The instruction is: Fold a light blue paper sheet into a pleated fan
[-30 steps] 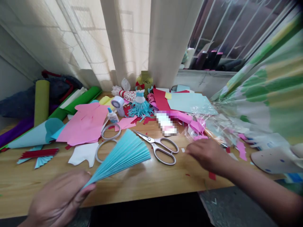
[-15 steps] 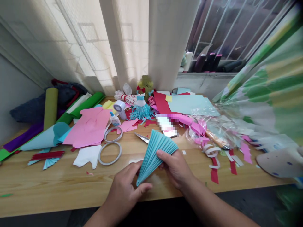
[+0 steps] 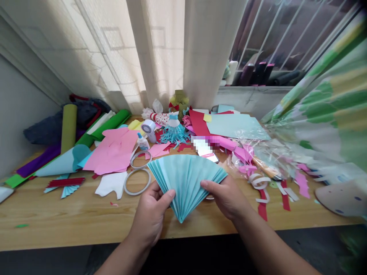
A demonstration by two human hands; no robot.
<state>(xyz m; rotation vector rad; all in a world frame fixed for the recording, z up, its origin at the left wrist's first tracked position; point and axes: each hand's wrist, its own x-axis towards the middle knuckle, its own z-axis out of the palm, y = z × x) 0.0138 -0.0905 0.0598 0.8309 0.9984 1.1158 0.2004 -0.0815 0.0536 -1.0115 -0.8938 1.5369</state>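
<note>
A light blue pleated paper fan point(image 3: 186, 183) is spread wide between my hands, its point toward me just above the table's front edge. My left hand point(image 3: 151, 214) pinches its left side, thumb on top. On the opposite side my right hand point(image 3: 226, 194) grips the folds with its thumb over them. The fan covers most of the scissors, and only a bit of a handle point(image 3: 210, 197) shows below it. Two rolls of tape point(image 3: 138, 193) lie left of the fan. A phone point(image 3: 208, 151) with a lit, blurred screen is just behind it.
A glue bottle point(image 3: 142, 142), a small white fan point(image 3: 149, 128) and a fringed blue paper doll dress point(image 3: 174, 131) stand behind. Pink paper point(image 3: 110, 152) and coloured rolls point(image 3: 69, 128) lie left. Paper scraps and plastic wrap point(image 3: 263, 160) crowd the right; the wooden table point(image 3: 86, 225) ends near me.
The paper fan has opened from a narrow wedge into a broad spread. My left hand has moved from its lower tip up to its left side. The view has shifted slightly.
</note>
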